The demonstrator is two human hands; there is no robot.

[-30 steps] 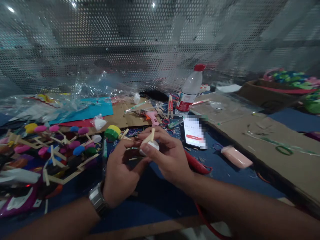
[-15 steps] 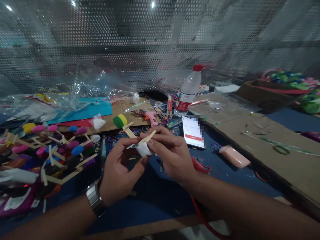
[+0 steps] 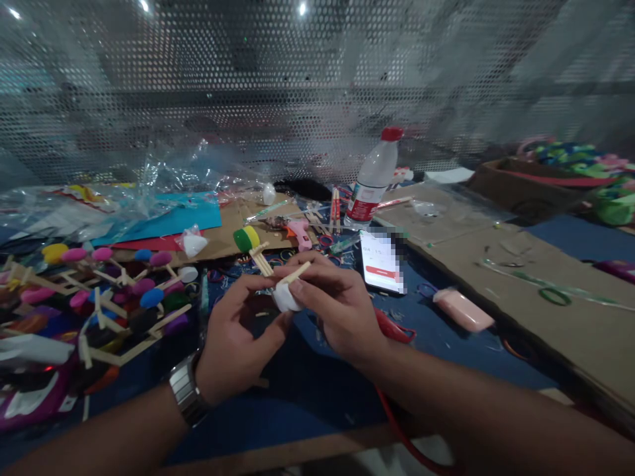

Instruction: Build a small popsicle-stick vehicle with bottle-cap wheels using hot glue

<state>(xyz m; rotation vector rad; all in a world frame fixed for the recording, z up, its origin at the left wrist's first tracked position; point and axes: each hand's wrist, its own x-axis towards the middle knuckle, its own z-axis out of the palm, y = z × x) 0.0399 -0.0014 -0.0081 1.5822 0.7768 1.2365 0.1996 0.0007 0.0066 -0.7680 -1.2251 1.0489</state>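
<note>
Between both hands, low over the blue table, is a white clay-like lump (image 3: 284, 299). My left hand (image 3: 243, 337) curls around its left side, with the thumb tip at the lump's lower edge. On the right, my right hand (image 3: 342, 307) pinches the lump and a short wooden stick (image 3: 297, 272) that lies across its top. Several joined wooden sticks (image 3: 262, 260) stick out beyond the left fingertips. Close to their far end is a green and yellow disc (image 3: 247, 238); whether it is joined to them I cannot tell. The right fingers partly hide the lump.
At left lie many coloured discs on wooden sticks (image 3: 143, 291). Beyond the hands are a pink glue gun (image 3: 299, 233), a red-capped bottle (image 3: 372, 178) and a lit phone (image 3: 380, 261). A peach-coloured packet (image 3: 464, 309) lies by the cardboard (image 3: 526, 264) at right.
The joined sticks and the green and yellow disc have shifted slightly right. The white lump has turned a little between my fingers. Both hands stay in nearly the same place.
</note>
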